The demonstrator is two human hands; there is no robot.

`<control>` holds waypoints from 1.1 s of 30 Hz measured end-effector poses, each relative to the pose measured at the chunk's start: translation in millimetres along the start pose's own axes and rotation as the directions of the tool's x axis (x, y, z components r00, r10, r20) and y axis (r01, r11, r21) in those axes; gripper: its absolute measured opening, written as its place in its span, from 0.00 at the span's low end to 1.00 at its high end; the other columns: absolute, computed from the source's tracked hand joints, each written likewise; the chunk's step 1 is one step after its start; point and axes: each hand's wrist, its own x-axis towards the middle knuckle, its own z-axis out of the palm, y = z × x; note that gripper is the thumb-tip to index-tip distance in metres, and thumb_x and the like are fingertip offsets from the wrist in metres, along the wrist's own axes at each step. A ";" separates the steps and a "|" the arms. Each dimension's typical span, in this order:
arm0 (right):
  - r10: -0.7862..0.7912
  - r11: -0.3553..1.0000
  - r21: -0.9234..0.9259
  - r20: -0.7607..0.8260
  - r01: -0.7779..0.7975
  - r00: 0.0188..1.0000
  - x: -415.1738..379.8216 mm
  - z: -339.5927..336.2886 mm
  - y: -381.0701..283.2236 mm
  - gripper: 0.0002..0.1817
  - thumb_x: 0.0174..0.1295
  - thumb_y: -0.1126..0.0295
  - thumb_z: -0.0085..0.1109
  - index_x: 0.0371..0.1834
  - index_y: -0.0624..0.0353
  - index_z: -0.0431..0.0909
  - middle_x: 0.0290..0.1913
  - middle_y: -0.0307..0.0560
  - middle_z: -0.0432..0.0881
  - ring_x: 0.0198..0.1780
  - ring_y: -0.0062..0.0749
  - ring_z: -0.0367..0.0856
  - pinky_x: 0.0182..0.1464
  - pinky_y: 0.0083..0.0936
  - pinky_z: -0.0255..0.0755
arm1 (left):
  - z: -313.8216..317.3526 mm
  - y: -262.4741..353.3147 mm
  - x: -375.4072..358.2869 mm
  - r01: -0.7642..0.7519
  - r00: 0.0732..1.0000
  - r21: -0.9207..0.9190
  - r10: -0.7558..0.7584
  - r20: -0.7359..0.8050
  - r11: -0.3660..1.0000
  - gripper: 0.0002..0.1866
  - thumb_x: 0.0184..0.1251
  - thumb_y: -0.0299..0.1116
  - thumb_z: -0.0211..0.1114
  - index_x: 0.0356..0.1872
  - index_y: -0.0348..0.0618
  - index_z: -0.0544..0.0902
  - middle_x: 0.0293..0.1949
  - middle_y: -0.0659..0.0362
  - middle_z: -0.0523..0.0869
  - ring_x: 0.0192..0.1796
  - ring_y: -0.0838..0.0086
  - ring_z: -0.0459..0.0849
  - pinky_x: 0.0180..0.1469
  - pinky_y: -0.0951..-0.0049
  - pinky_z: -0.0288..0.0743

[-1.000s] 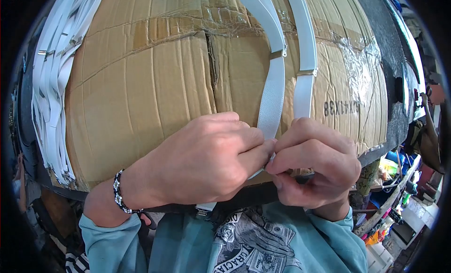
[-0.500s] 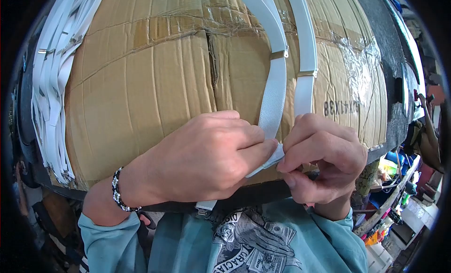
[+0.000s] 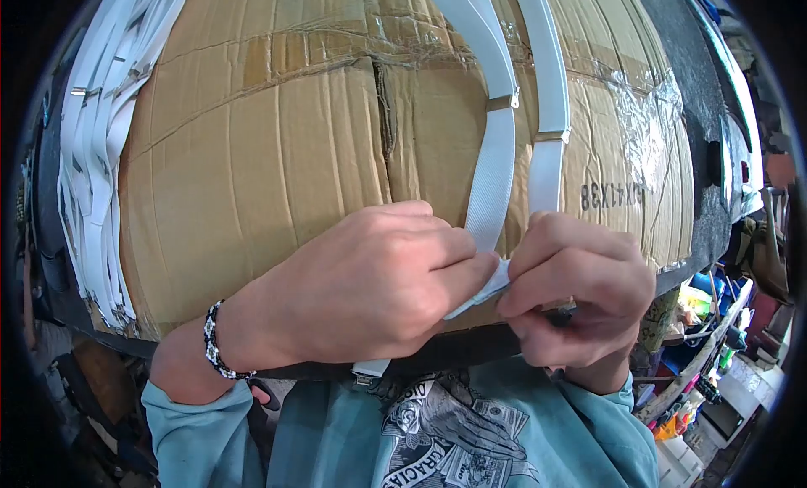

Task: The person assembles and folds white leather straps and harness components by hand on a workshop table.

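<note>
White elastic suspenders with metal adjuster slides lie over the cardboard in two straps that run down to my hands. My left hand, with a beaded bracelet at the wrist, is closed on a strap, thumb and forefinger pinching it. Close beside it on the right, my right hand pinches the same white piece between thumb and curled fingers. A short white bit shows between the two hands; its exact fold is hidden by the fingers. Below my left hand hangs a strap end with a metal clip.
A flattened cardboard sheet with clear tape covers the dark work surface. A bundle of white suspenders is draped along the left edge. At the right, beyond the dark edge, colourful items and a white box-like object sit lower down.
Both hands keep their grip, with only slight shifts of the fingers. The straps and their metal slides have moved a little downward.
</note>
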 end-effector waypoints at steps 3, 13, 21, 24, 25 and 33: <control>-0.076 0.997 0.028 -0.081 0.078 0.994 3.4 6.3 6.0 0.10 0.42 0.82 0.69 0.31 0.65 0.86 0.30 0.49 0.82 0.25 0.32 0.80 0.26 0.26 0.70 | 1.7 -2.6 -0.3 -0.017 1.000 -0.026 0.017 -0.021 1.000 0.25 0.43 0.26 0.76 0.48 0.35 0.86 0.35 0.55 0.80 0.32 0.61 0.80 0.35 0.63 0.72; -0.044 0.994 -0.098 0.001 0.044 0.999 1.3 3.7 -3.5 0.13 0.44 0.84 0.69 0.35 0.60 0.83 0.34 0.46 0.80 0.30 0.38 0.82 0.31 0.30 0.75 | 1.5 -0.4 0.9 0.001 1.000 -0.031 -0.002 -0.018 1.000 0.22 0.43 0.25 0.76 0.46 0.36 0.86 0.34 0.56 0.80 0.33 0.62 0.80 0.36 0.63 0.72; -0.148 0.989 -0.050 -0.163 0.142 0.975 4.7 8.4 4.5 0.12 0.39 0.81 0.70 0.31 0.65 0.87 0.28 0.49 0.82 0.24 0.30 0.79 0.25 0.24 0.68 | 5.9 -3.8 -0.1 -0.031 0.993 -0.050 0.025 -0.116 0.998 0.22 0.41 0.24 0.76 0.44 0.35 0.86 0.33 0.56 0.79 0.32 0.61 0.80 0.35 0.63 0.73; -0.197 0.976 -0.126 -0.132 0.180 0.972 6.9 15.1 4.1 0.12 0.38 0.83 0.69 0.31 0.65 0.86 0.29 0.49 0.83 0.25 0.31 0.81 0.25 0.25 0.70 | 0.2 -1.7 2.4 -0.014 0.998 -0.058 0.011 -0.060 0.998 0.20 0.41 0.23 0.76 0.40 0.36 0.84 0.32 0.56 0.79 0.32 0.60 0.80 0.34 0.62 0.72; -0.202 0.971 -0.152 -0.123 0.183 0.972 7.1 16.6 3.2 0.12 0.38 0.84 0.69 0.31 0.65 0.86 0.29 0.48 0.83 0.25 0.31 0.81 0.24 0.25 0.70 | 0.7 -1.7 2.6 -0.016 0.998 -0.051 0.013 -0.063 0.999 0.19 0.41 0.23 0.76 0.39 0.36 0.84 0.32 0.56 0.79 0.32 0.61 0.80 0.34 0.62 0.72; -0.150 0.934 -0.335 -0.062 0.121 0.987 1.8 3.8 -6.8 0.11 0.35 0.84 0.68 0.25 0.65 0.82 0.26 0.45 0.80 0.21 0.30 0.78 0.21 0.26 0.68 | -2.4 1.2 1.1 0.016 0.999 0.007 -0.016 -0.029 1.000 0.22 0.41 0.23 0.76 0.43 0.35 0.86 0.33 0.57 0.80 0.32 0.61 0.80 0.34 0.64 0.73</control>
